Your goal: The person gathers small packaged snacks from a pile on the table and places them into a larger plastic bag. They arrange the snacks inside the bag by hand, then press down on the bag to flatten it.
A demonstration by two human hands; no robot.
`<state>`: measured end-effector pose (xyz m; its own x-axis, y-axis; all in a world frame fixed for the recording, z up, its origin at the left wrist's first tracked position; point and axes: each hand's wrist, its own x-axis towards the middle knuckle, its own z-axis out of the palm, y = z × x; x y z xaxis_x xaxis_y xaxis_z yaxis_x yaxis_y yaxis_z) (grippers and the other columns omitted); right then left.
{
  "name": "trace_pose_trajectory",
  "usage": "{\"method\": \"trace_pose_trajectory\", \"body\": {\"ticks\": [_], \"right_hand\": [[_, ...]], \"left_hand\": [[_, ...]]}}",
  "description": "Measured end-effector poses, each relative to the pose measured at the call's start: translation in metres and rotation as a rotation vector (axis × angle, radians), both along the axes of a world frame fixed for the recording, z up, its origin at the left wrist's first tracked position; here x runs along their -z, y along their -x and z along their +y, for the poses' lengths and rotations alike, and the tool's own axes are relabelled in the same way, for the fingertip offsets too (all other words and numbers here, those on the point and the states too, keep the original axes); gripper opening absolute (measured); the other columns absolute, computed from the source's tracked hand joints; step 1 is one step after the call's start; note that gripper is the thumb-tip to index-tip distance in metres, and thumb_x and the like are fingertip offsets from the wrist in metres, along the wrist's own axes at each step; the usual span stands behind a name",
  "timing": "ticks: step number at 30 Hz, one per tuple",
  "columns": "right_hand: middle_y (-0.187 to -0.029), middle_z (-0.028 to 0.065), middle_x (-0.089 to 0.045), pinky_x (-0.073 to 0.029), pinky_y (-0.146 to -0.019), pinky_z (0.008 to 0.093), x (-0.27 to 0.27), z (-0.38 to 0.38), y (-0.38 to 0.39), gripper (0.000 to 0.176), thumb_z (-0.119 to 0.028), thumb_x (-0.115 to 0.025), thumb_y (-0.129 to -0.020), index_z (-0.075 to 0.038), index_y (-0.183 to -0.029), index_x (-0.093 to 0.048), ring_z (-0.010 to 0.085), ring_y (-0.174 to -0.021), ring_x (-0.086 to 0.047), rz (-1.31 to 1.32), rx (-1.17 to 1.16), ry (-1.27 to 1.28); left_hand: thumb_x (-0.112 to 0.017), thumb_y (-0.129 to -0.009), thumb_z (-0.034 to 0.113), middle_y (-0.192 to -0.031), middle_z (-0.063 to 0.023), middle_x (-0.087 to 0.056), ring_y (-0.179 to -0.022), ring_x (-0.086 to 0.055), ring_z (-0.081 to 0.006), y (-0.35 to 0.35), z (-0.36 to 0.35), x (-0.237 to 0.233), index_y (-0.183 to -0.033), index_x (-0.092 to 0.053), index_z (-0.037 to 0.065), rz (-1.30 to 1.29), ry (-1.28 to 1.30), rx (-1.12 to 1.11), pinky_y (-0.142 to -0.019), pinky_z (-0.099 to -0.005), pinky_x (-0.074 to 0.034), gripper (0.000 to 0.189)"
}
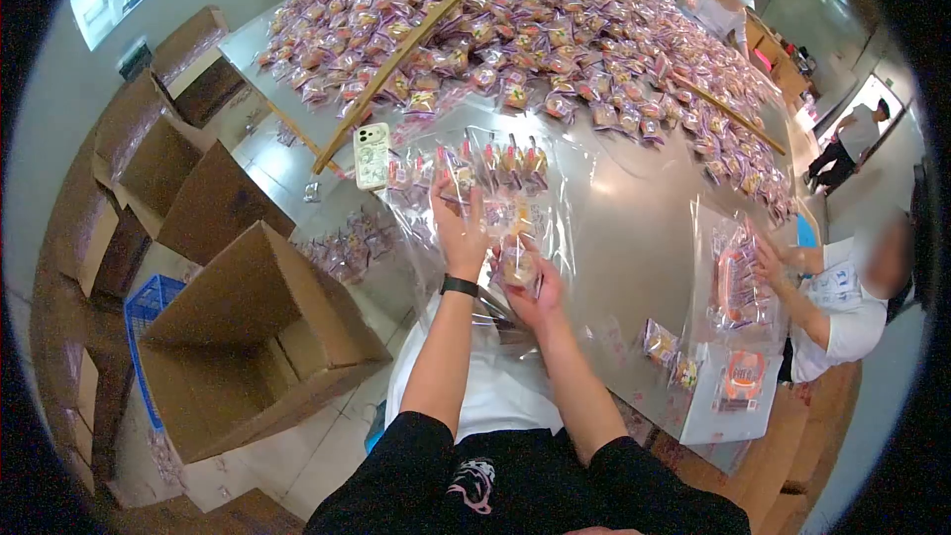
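My left hand [462, 236] grips a small wrapped pastry [458, 180] in a clear and purple packet, at the near edge of a row of similar packets. Lower and to the right, my right hand [537, 295] has its fingers curled round another wrapped pastry [519, 266]. Both hands are above a large clear plastic bag [557, 213] on the metal table [634, 228]. Inside or on that bag stand several packets [513, 164] side by side; the clear film makes it hard to tell which.
A big heap of packets [515, 35] covers the far table, with a wooden strip [416, 50] across it. A phone [371, 156] lies left of the bag. An open cardboard box [248, 347] stands at left. A co-worker [832, 297] handles a filled bag [738, 282] at right.
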<state>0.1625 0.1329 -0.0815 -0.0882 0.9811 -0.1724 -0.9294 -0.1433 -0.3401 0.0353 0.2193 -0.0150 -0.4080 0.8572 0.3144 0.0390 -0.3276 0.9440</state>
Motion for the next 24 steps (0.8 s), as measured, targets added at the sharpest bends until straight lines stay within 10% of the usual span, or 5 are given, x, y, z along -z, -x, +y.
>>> {"method": "trace_pose_trajectory", "body": {"ticks": [6, 11, 15, 24], "right_hand": [[-0.118, 0.0166, -0.066, -0.051, -0.101, 0.0393, -0.034, 0.023, 0.023, 0.067, -0.018, -0.084, -0.082, 0.001, -0.138, -0.055, 0.0310, -0.113, -0.065, -1.430, 0.326, 0.042], [-0.142, 0.0247, -0.054, -0.043, -0.110, 0.0510, -0.075, 0.040, 0.025, 0.062, -0.012, -0.075, -0.082, 0.002, -0.139, -0.055, 0.0451, -0.129, -0.053, -2.227, 0.639, -0.239], [-0.147, 0.0226, -0.053, -0.038, -0.116, 0.0506, -0.059, 0.072, 0.022, 0.054, -0.012, -0.053, -0.094, 0.000, -0.147, -0.049, 0.0401, -0.138, -0.047, -2.366, 0.297, -0.535], [-0.155, 0.0115, -0.047, -0.032, -0.120, 0.0498, -0.059, 0.137, 0.013, 0.060, -0.017, -0.053, -0.096, -0.010, -0.155, -0.042, 0.0361, -0.137, -0.048, -2.493, 0.181, -0.487]], "left_hand": [[-0.080, -0.089, 0.018, -0.136, -0.0179, -0.056, -0.125, -0.056, -0.0260, -0.012, -0.003, -0.012, -0.134, -0.050, -0.003, -0.059, -0.091, -0.116, -0.108, -0.0403, -0.045, 0.059], [-0.073, -0.090, 0.013, -0.139, -0.0211, -0.052, -0.127, -0.053, -0.0336, -0.015, 0.000, -0.005, -0.138, -0.050, -0.005, 0.219, -0.040, -0.200, -0.109, -0.0419, -0.042, 0.057], [-0.070, -0.093, 0.022, -0.132, -0.0251, -0.054, -0.118, -0.053, -0.0407, -0.015, 0.009, -0.004, -0.127, -0.059, -0.005, 0.301, -0.105, -0.212, -0.105, -0.0471, -0.042, 0.044], [-0.067, -0.094, 0.021, -0.126, -0.0267, -0.065, -0.121, -0.059, -0.0434, -0.013, 0.029, -0.022, -0.134, -0.059, -0.003, 0.533, -0.095, -0.139, -0.108, -0.0507, -0.042, 0.047]]}}
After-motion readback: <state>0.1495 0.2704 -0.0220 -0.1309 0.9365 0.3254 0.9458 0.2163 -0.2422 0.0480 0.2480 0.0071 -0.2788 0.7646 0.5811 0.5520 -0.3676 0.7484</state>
